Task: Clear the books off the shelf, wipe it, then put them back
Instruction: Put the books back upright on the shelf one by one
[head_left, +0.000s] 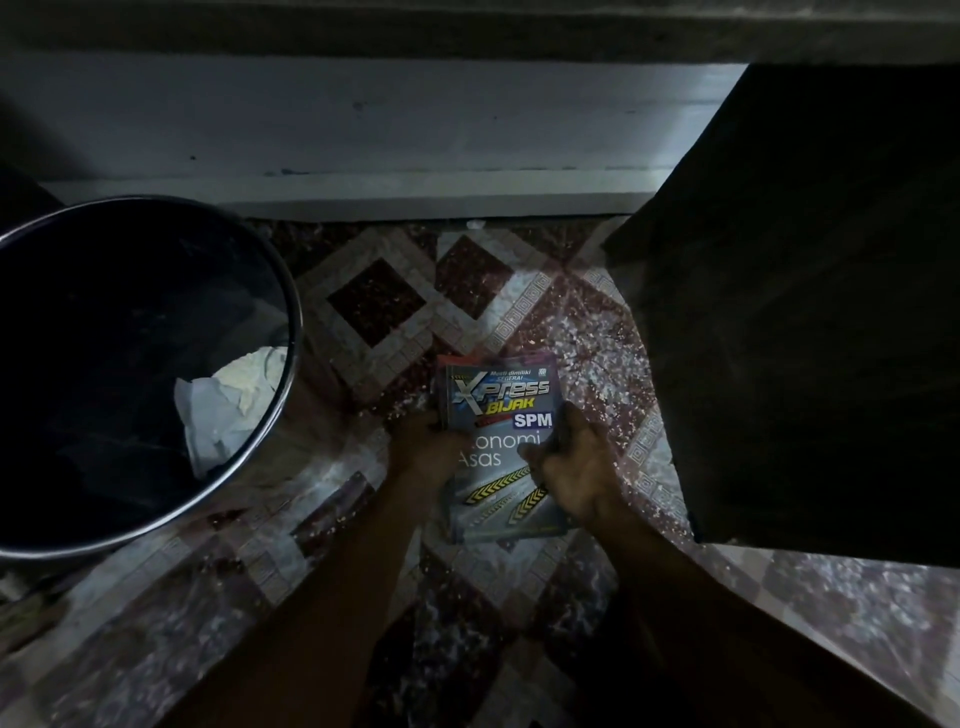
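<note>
- The book (500, 402), a glossy study guide, sits just below the centre of the frame, cover up, over the patterned tile floor (467, 291). A red edge peeks out at its top left corner, so there may be a second book under it; I cannot tell for sure.
- The left hand (423, 447) grips the book's left edge and the right hand (576, 467) grips the right edge, fingers curled round it. Whether the book rests on the tiles or hangs just above them is not clear.
- Likely slip: the cover looks slick, and a loose hold could let a lower book slide out and land on a corner.
- The open bin (293, 312) at the left, with crumpled paper (228, 405) inside, stands near; a careless swing that way could knock it or drop the book in.
- The light is dim, and a dark shape (805, 312) fills the right side, so an elbow could catch it unnoticed.
- No shelf can be picked out; only a pale ledge (363, 197) crosses the top.
</note>
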